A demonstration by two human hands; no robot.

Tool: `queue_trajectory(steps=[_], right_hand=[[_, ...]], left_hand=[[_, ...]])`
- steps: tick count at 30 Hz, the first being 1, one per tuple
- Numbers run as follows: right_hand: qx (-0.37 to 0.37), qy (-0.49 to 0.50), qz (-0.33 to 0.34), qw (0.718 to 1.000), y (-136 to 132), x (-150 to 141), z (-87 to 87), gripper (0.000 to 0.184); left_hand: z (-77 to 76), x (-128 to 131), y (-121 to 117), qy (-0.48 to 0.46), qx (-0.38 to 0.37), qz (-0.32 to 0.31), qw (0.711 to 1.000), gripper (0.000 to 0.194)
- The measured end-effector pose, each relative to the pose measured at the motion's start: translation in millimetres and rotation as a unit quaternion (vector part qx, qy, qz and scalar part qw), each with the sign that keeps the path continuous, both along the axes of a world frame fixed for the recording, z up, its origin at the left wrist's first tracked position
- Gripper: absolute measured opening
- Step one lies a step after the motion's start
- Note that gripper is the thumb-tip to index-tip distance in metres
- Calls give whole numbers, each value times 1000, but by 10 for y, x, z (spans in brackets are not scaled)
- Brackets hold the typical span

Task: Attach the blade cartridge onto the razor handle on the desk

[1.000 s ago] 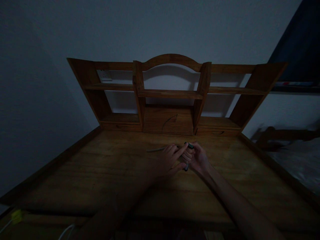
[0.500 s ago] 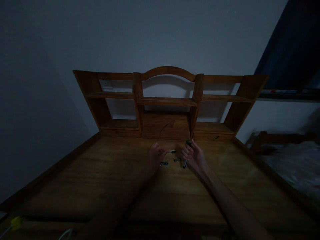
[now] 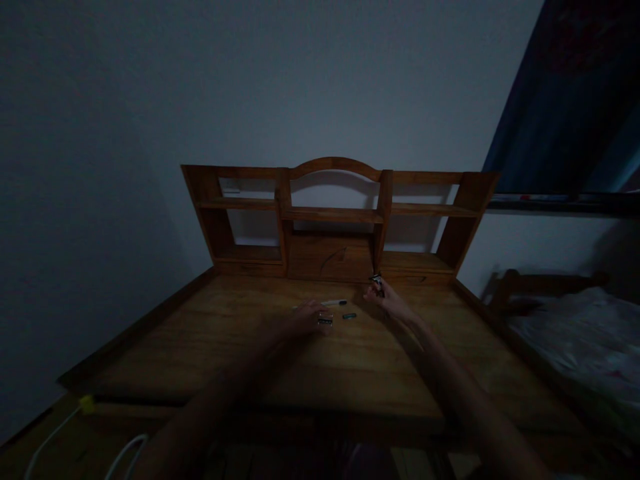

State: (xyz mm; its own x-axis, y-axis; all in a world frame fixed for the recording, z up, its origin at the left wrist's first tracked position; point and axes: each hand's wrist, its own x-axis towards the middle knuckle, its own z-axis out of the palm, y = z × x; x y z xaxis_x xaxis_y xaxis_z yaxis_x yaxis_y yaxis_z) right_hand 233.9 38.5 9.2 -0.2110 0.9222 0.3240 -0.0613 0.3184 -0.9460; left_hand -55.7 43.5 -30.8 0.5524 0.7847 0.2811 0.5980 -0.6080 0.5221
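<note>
**Loose small pieces, close to both hands**

Near the middle of the brown wooden desktop, beside the left hand: a small, dark, rectangular piece with pale or clear edges, right at the fingers. Too dim to tell whether gripped or merely touched. In the right hand, toward the back: a small, dark, partly shiny object, held in bent fingers; exact shape and material unclear.

Likeliest trouble: a knock. Between the hands, a short, dark-green, rod-shaped piece, perhaps apt to roll if brushed. Just behind, a slim, whitish, pen-like stick with a dark end, near enough to the left hand to be nudged by a knuckle. Also possible: a slip from the right hand, given so small an object. Poor light, a further cause of misjudged reach.

Toward the back, little room before the brown wooden shelf unit with an arched top. To either side, broad stretches of desktop out to the raised brown wooden rails. In front, ample wood, then a shadowed edge; lip hard to make out.
</note>
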Motion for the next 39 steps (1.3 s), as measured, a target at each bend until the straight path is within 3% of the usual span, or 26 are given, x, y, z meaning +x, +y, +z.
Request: queue_trajectory(steps=[3, 5, 7, 11, 15, 20, 26, 29, 32, 35, 39], right_hand=[[52, -139, 12, 989, -10, -26, -183, 33], [116, -275, 14, 954, 36, -72, -306, 28], [142, -327, 11, 934, 94, -118, -392, 26], [169, -341, 0, 925, 127, -154, -446, 17], [202, -352, -12, 914, 58, -131, -459, 17], [246, -394, -47, 884, 7, -122, -490, 18], [221, -351, -55, 908, -7, -137, -477, 11], [190, -323, -80, 924, 15, -136, -452, 14], [166, -295, -137, 931, 57, -114, -432, 18], [162, -311, -192, 917, 100, -67, -428, 17], [201, -358, -183, 894, 130, -16, -452, 16]], left_hand=[[0, -46, -4, 5, -24, -14, 1000, 52], [1, -39, 2, 1, -38, -18, 999, 53], [1, -23, -6, -4, -47, -15, 999, 55], [-17, -19, -56, -7, -32, -12, 999, 58], [-25, 23, -65, -33, 10, 5, 999, 44], [37, 296, 39, -21, 36, 5, 999, 32], [-16, 734, 195, -7, 38, -27, 999, 20], [-24, 806, 269, -8, 36, -32, 999, 17], [66, 680, 346, -9, 27, -36, 999, 20], [200, 408, 393, -6, 6, -69, 998, 25], [300, 72, 356, 9, -33, -133, 990, 29]])
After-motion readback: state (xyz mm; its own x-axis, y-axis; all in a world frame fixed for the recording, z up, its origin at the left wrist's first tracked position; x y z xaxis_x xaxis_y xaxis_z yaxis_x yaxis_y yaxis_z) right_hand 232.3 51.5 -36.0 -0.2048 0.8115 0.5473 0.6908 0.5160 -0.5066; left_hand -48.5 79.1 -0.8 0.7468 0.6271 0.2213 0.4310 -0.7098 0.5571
